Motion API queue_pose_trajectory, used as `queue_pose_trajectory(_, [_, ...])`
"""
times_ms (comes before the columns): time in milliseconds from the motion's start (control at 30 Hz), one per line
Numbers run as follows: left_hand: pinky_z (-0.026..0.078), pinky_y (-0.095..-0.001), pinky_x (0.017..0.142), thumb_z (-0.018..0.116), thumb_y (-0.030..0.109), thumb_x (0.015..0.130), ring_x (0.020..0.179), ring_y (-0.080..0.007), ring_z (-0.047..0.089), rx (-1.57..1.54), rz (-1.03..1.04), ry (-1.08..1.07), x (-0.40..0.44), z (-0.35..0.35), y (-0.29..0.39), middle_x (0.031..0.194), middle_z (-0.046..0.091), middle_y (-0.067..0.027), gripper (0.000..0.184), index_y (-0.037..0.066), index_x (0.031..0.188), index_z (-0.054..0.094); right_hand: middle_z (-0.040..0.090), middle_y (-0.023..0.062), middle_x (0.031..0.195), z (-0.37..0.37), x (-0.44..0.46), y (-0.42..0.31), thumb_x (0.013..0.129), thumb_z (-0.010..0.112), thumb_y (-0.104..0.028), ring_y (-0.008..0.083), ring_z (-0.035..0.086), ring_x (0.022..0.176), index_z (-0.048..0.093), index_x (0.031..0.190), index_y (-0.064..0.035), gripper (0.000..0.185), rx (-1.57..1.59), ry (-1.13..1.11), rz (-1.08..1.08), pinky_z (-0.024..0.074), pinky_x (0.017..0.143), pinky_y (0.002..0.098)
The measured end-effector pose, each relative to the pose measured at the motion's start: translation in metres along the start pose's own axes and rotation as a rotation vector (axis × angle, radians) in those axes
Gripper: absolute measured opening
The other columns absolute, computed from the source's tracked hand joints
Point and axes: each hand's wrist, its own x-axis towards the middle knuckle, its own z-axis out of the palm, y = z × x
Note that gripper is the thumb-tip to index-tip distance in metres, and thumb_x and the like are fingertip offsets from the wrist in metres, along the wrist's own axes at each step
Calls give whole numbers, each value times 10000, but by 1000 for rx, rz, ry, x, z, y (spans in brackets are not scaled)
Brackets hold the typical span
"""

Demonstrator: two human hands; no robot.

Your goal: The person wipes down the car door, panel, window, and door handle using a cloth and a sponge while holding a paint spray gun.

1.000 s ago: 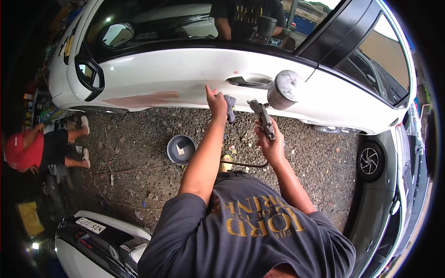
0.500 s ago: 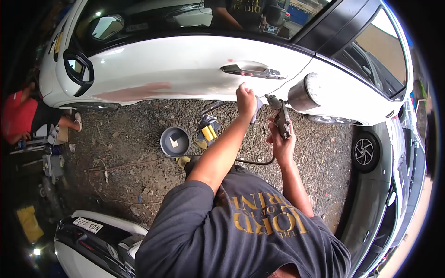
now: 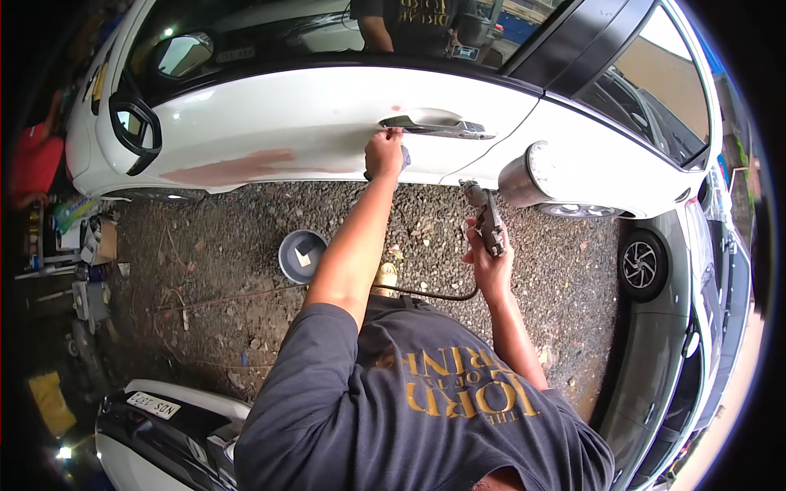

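My left hand [image 3: 383, 152] is closed around a dark grey-blue cloth [image 3: 404, 158], with only its edges showing. It is against the white car door [image 3: 270, 106], just below the front end of the chrome door handle [image 3: 438, 129]. A reddish-brown patch [image 3: 237, 166] spreads along the lower door to the left. In my right hand [image 3: 494, 266] is a spray gun [image 3: 490, 219], gripped by its handle. The gun's metal paint cup [image 3: 521, 182] is tilted near the rear door. From the grip a dark hose [image 3: 434, 294] runs left across the gravel.
A grey bowl [image 3: 301, 255] with a pale piece inside sits on the gravel [image 3: 221, 286]. A person in red [image 3: 37, 159] is at far left, near boxes and tools. A grey car [image 3: 655, 344] stands right, and a white car [image 3: 139, 450] stands behind at lower left.
My left hand, with the cloth, has moved left and up to the door below the handle. The right hand and spray gun have shifted slightly left and down. The person in red has moved.
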Motion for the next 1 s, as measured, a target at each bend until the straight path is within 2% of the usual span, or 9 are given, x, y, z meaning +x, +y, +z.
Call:
queue_pose_trajectory(100, [551,-404,730,677,464,960,770,-260,749,-39,2,-9,6,4,-1,805,781,-66,383,99,948,789,717,79,1123,-3,2,7,978,690,-120,92,632,659,541,1369,-14,431,-18,-54,56,536,534,248])
queue_pose_trajectory(200, [546,-428,746,622,377,971,799,-304,739,-86,22,42,13,13,-7,825,774,-103,337,84,914,778,707,89,1164,-4,4,7,974,695,-122,111,649,715,496,1441,-19,518,-22,-76,78,558,558,263])
queue_pose_trajectory(300, [529,-512,795,578,463,967,915,-427,687,-5,96,57,3,0,-6,895,739,-190,454,54,878,752,710,93,1165,-3,6,7,975,693,-124,111,652,718,490,1453,-24,528,-9,-85,62,559,562,268])
queue_pose_trajectory(467, [488,-503,748,547,234,886,809,-447,632,-122,370,111,-19,-61,-31,834,675,-226,263,16,788,656,723,95,1133,8,15,7,978,690,-137,116,648,674,487,1462,-29,536,-18,-119,18,551,564,277])
queue_pose_trajectory(600, [500,-410,726,575,233,954,738,-310,674,-263,255,102,-59,-131,-54,775,701,-153,298,-12,808,661,727,80,1057,23,25,-2,981,689,-163,129,645,622,507,1457,-55,521,-35,-166,7,550,570,294])
queue_pose_trajectory(767, [491,-384,711,578,252,988,707,-273,659,-91,252,72,-122,-200,-65,742,709,-117,328,-18,817,653,720,67,1025,39,37,-6,963,705,-143,133,649,611,521,1457,-74,532,-37,-259,1,534,563,301])
queue_pose_trajectory(800, [486,-384,751,592,252,998,736,-221,644,-97,219,53,-140,-212,-64,743,691,-123,336,-27,821,654,721,66,1020,42,38,-9,965,703,-145,137,653,610,520,1460,-79,532,-37,-265,-4,533,564,302])
queue_pose_trajectory(933, [492,-403,697,588,259,975,708,-282,672,105,118,-19,-186,-262,-135,743,705,-122,310,24,793,674,718,97,904,56,45,-20,974,698,-177,166,671,607,502,1478,-104,545,-94,-265,-55,529,569,336])
queue_pose_trajectory(1000, [497,-446,690,630,268,902,743,-358,675,281,-16,-46,-200,-283,-232,756,695,-164,300,12,747,656,707,122,847,64,52,-22,974,700,-189,177,677,607,492,1482,-107,555,-150,-268,-91,525,573,356])
